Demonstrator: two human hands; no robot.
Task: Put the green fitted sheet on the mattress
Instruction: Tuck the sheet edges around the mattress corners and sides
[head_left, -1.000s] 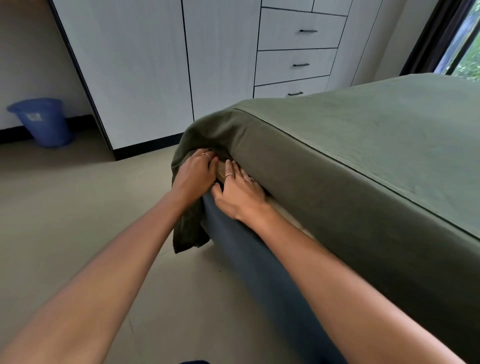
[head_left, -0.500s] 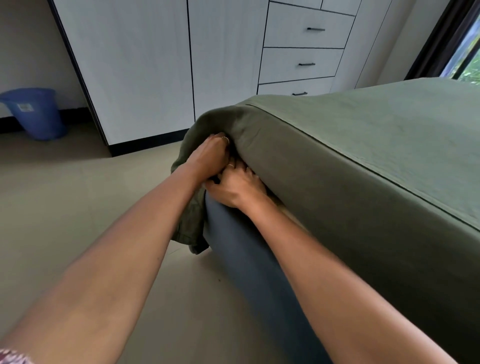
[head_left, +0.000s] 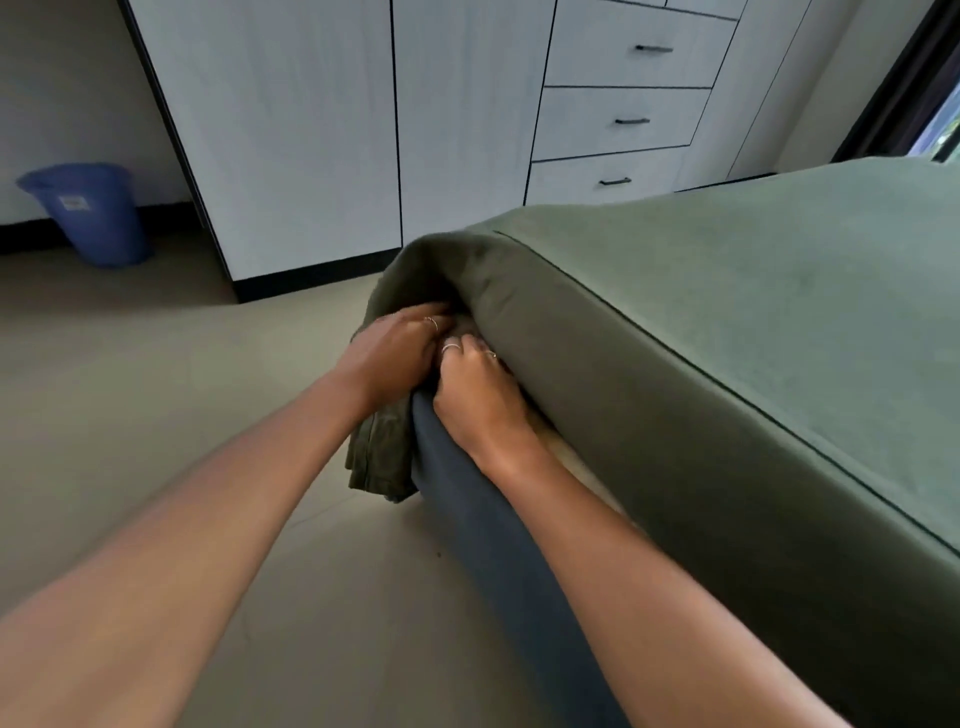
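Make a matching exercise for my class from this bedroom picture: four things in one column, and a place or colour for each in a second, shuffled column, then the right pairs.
Things:
1. bin
2. green fitted sheet
3. bed frame
4. drawers

Places or colours:
A. white, with dark handles
B. spread over the mattress top, loose at the corner
C. blue, on the floor by the wall
D. dark blue, under the mattress

Pairs: 1-C, 2-B, 3-D, 4-A

The bed (head_left: 498, 530) has a dark blue padded frame standing on the pale floor (head_left: 156, 389). A mattress (head_left: 571, 457) lies on it, covered over top and side by the green fitted sheet (head_left: 753, 322), whose loose corner hangs down.
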